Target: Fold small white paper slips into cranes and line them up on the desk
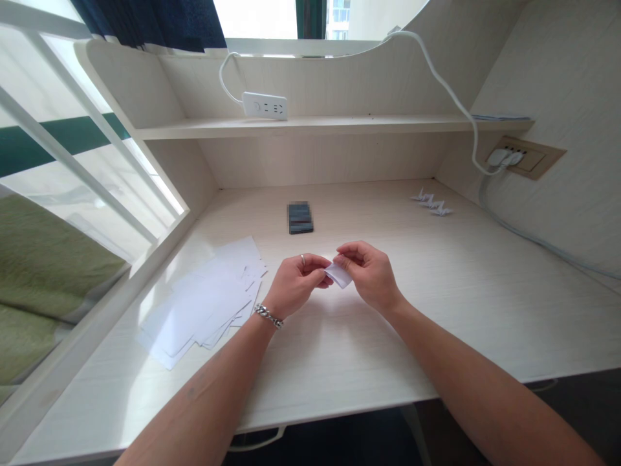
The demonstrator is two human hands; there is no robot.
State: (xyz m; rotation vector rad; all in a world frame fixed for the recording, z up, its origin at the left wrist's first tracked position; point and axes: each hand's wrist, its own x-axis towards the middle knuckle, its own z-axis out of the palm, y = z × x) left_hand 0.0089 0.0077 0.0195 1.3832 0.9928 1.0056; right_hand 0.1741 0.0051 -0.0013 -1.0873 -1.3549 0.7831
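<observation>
Between both hands, above the middle of the desk, is a small folded piece of white paper (340, 277). My left hand (297, 282), with a ring on one finger and a chain bracelet at the wrist, pinches the paper's left end. At its upper right edge, my right hand (371, 272) grips the same paper between thumb and fingers. Part of the paper is covered by the fingertips. A spread pile of white paper sheets (208, 298) lies left of my left hand. Folded paper cranes (433, 204) stand in a short row at the back right.
A dark, blurred flat object (300, 218) lies on the desk (460, 310) beyond my hands. The shelf (330, 125) carries a white power strip (264, 105). On the right, a white cable (449, 87) hangs to a wall socket (531, 157). White bed rails (72, 149) border the left side.
</observation>
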